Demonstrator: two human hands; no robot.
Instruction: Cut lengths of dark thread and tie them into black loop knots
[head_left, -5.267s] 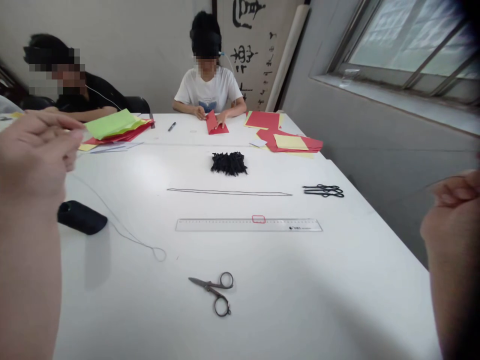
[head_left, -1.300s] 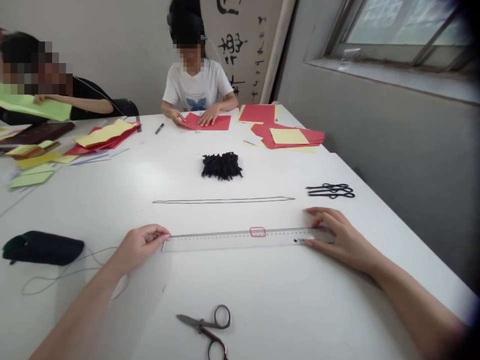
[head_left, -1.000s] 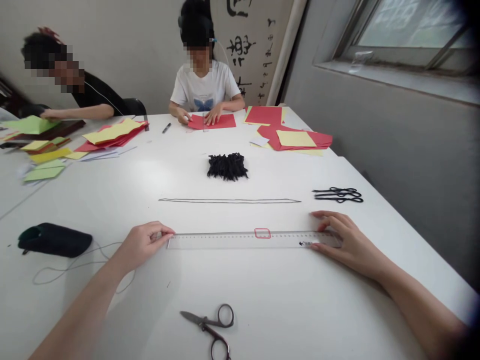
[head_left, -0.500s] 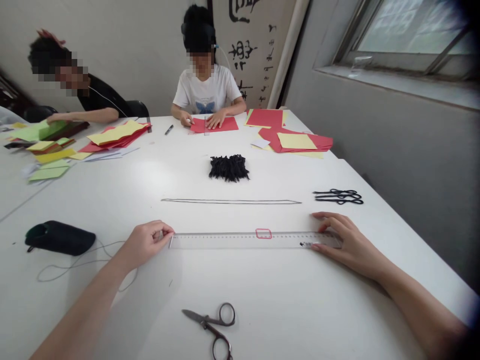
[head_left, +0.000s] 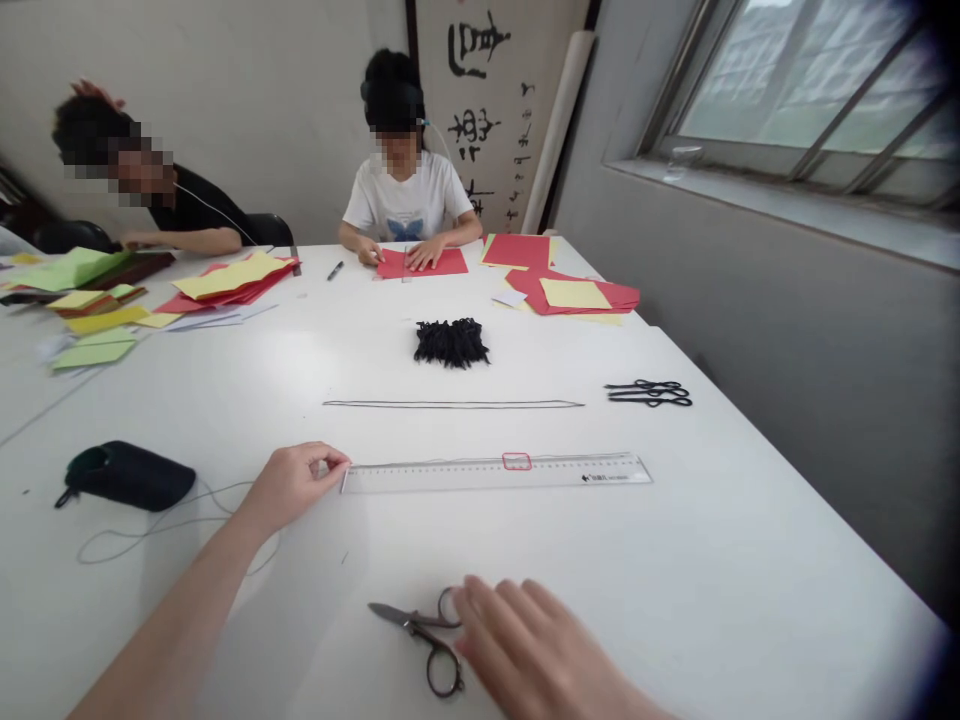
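Note:
At the left end of a clear plastic ruler (head_left: pixel 465 477), my left hand (head_left: pixel 296 485) pinches a thin dark thread (head_left: pixel 420 462), its fingertips at the ruler's corner. The thread runs loosely along the ruler's upper edge. My right hand (head_left: pixel 525 640), slightly blurred, is over the handles of metal scissors (head_left: pixel 412 622) that lie with their blades parted. Its fingers reach over one finger loop; whether they touch it is hard to tell. A dark spool of thread (head_left: pixel 135 475) lies on its side to the left, with loose thread trailing from it.
Beyond the ruler lie a long narrow loop of thread (head_left: pixel 450 404), a black bundle of short cords (head_left: pixel 451 343) and several knotted black cords (head_left: pixel 649 392). Across the white table (head_left: pixel 712 560), two people sit among red paper (head_left: pixel 517 251), yellow paper and green paper (head_left: pixel 94 347).
My right hand has let go of the ruler's right end and moved down and left to the scissors. My left hand stays pinched at the ruler's left end. The view has shifted slightly.

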